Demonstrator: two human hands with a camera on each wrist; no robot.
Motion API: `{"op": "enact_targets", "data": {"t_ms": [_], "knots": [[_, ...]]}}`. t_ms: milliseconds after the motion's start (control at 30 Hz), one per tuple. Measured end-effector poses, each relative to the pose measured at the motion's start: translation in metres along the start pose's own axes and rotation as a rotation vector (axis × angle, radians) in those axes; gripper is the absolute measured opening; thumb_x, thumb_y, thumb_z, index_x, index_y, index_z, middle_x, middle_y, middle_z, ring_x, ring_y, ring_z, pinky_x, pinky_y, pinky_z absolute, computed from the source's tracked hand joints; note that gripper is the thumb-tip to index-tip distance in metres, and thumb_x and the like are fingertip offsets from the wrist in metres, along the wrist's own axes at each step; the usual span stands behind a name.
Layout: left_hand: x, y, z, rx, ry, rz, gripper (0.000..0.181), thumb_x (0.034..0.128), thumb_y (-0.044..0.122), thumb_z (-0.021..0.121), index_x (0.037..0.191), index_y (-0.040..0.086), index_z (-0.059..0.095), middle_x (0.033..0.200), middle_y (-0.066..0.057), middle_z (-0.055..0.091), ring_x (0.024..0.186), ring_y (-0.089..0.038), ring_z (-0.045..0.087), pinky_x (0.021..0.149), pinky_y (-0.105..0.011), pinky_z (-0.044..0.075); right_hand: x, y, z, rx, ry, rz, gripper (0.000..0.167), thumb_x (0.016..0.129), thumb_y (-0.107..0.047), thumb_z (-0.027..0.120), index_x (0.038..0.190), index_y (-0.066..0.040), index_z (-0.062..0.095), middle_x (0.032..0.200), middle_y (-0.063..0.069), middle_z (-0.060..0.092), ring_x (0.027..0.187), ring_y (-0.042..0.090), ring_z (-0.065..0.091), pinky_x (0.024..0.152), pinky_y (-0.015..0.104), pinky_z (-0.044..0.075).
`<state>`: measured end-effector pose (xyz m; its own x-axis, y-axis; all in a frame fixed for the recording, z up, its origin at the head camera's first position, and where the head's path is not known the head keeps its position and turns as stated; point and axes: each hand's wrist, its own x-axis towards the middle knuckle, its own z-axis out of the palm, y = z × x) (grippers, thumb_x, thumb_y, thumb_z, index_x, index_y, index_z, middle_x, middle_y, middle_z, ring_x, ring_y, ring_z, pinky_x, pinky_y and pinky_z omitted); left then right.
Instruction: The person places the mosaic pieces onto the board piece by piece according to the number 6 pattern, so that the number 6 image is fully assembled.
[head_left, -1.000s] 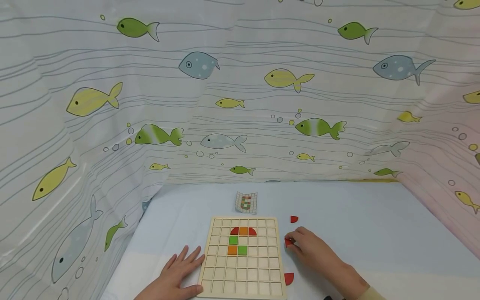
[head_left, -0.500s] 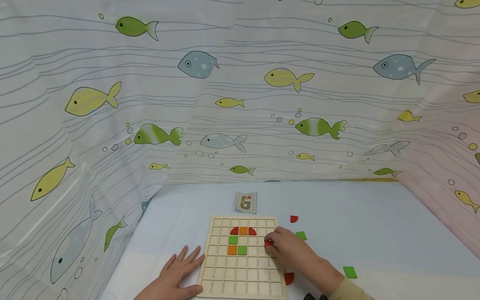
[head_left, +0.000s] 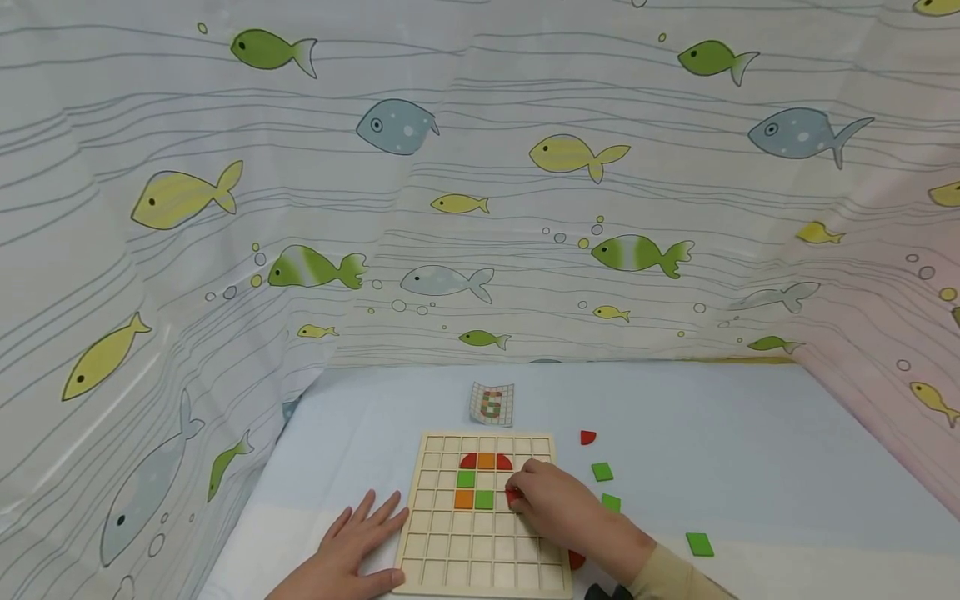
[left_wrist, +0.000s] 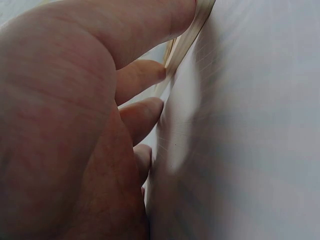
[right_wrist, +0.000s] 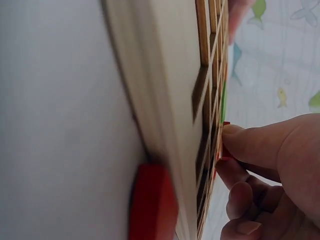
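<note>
Between thumb and fingertips, my right hand pinches a red quarter-circle tile over the wooden grid board. The tile is just right of a green square tile; the right wrist view shows the same red tile at the board's surface. Other tiles sit in the grid: a red quarter-circle, an orange square, another red quarter-circle, a green square and an orange square. With fingers spread, my left hand touches the board's left edge.
Behind the board lies a small pattern card. To its right are a red quarter-circle and green tiles, one farther right. Another red tile is partly hidden by the right arm. A fish-print curtain surrounds the table.
My right hand has carried the red quarter-circle leftward from the table beside the board to over the grid. Green tiles formerly behind the arm now show. My left hand has stayed put.
</note>
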<state>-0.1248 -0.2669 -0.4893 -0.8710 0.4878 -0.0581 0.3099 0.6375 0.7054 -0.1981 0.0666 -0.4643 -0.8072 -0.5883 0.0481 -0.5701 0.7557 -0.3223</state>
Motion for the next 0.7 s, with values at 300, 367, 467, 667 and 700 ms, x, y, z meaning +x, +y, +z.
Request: {"op": "enact_targets", "data": {"t_ms": [300, 367, 467, 667, 700], "knots": [[0.001, -0.006, 0.003, 0.028, 0.010, -0.006, 0.072, 0.0937, 0.044, 0.065, 0.151, 0.008, 0.041, 0.159, -0.020, 0.025, 0.143, -0.054, 0.000, 0.106, -0.062, -0.007, 0.007, -0.002, 0.002, -0.007, -0.011, -0.026, 0.013, 0.092, -0.023, 0.072, 0.102, -0.015, 0.075, 0.091, -0.008, 0.059, 0.080, 0.006, 0.053, 0.071, 0.025, 0.050], [0.002, -0.005, 0.002, 0.038, 0.009, -0.007, 0.072, 0.0935, 0.044, 0.065, 0.151, 0.007, 0.041, 0.159, -0.020, 0.026, 0.143, -0.053, 0.001, 0.103, -0.068, -0.004, 0.008, -0.002, 0.002, 0.000, -0.006, -0.035, 0.012, 0.092, -0.022, 0.073, 0.101, -0.016, 0.076, 0.090, -0.009, 0.060, 0.080, 0.006, 0.053, 0.071, 0.025, 0.050], [0.002, -0.005, 0.003, 0.039, 0.008, -0.007, 0.072, 0.0936, 0.044, 0.065, 0.151, 0.006, 0.041, 0.158, -0.021, 0.026, 0.143, -0.053, 0.001, 0.102, -0.070, -0.003, 0.009, -0.002, 0.002, 0.009, 0.001, -0.048, 0.010, 0.091, -0.022, 0.074, 0.098, -0.016, 0.077, 0.087, -0.011, 0.060, 0.079, 0.005, 0.053, 0.070, 0.024, 0.050], [0.002, -0.006, 0.003, 0.039, 0.015, 0.004, 0.072, 0.0939, 0.042, 0.065, 0.150, 0.003, 0.042, 0.158, -0.023, 0.026, 0.142, -0.055, 0.001, 0.100, -0.072, -0.002, 0.011, -0.004, 0.003, 0.026, -0.010, -0.052, 0.011, 0.089, -0.024, 0.076, 0.097, -0.017, 0.077, 0.086, -0.013, 0.061, 0.080, 0.004, 0.053, 0.072, 0.024, 0.050], [0.002, -0.006, 0.003, 0.038, 0.014, 0.005, 0.072, 0.0940, 0.042, 0.065, 0.150, 0.003, 0.042, 0.158, -0.023, 0.026, 0.142, -0.055, 0.001, 0.100, -0.072, -0.002, 0.012, -0.004, 0.003, 0.030, -0.014, -0.050, 0.011, 0.089, -0.024, 0.076, 0.097, -0.017, 0.077, 0.086, -0.013, 0.062, 0.080, 0.004, 0.053, 0.072, 0.024, 0.050]]}}
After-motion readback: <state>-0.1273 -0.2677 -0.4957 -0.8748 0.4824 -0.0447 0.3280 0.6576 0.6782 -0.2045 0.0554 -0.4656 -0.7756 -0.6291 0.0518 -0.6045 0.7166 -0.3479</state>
